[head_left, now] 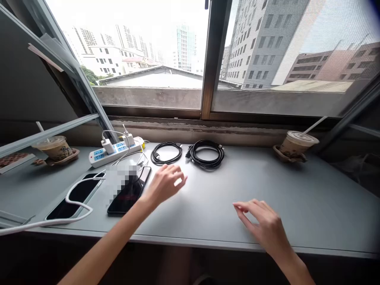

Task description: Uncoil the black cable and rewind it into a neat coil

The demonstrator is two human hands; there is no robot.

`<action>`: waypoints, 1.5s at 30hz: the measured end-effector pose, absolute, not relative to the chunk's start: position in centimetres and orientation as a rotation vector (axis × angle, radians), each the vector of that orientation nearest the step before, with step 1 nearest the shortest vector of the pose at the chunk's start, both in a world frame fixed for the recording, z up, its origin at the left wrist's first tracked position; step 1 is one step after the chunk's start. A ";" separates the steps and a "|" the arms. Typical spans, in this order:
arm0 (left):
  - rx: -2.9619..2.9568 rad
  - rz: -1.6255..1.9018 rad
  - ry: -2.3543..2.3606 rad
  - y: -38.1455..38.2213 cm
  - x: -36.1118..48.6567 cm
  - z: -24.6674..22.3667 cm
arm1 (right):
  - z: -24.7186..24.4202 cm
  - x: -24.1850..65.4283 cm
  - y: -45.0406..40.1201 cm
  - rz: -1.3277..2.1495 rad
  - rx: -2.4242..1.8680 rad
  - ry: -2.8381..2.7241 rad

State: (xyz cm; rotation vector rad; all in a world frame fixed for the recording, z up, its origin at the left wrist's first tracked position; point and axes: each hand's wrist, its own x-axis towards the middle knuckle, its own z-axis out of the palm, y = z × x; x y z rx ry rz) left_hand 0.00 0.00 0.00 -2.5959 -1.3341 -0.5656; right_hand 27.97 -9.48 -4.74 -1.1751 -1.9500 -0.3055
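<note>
Head view: left hand (166,180) and right hand (263,219) empty, half-curled, right of the phone (126,202); a dropped left could nudge it

Indoor workspace, home or small office, cannot tell which. Long smooth grey desk (208,206) at six o'clock; brown metal-framed window (207,79) at twelve, grey high-rise building (264,43) beyond; long white blue-socketed power strip (118,153) at nine; coiled black cables (208,163) near centre.

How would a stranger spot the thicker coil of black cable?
Find the window's upright centre post, then look down to the grey desk below it. The thicker black cable coil lies there, right of the thinner coil, with visibly more loops.
</note>
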 end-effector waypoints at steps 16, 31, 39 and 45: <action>-2.302 -0.949 -2.158 13.5 0.0 -1.6 | -8.4 29.7 -9.8 0.118 -1.367 -1.638; -1.949 -3.049 -1.216 6.7 7.4 11.3 | 2.5 27.5 -4.5 0.377 -1.121 -1.902; -2.047 -2.707 -1.213 3.2 9.4 14.4 | 13.9 20.7 -0.9 0.342 -0.891 -1.733; -2.415 -2.548 -1.072 3.2 9.3 13.7 | 14.4 18.7 1.4 0.641 -0.617 -1.605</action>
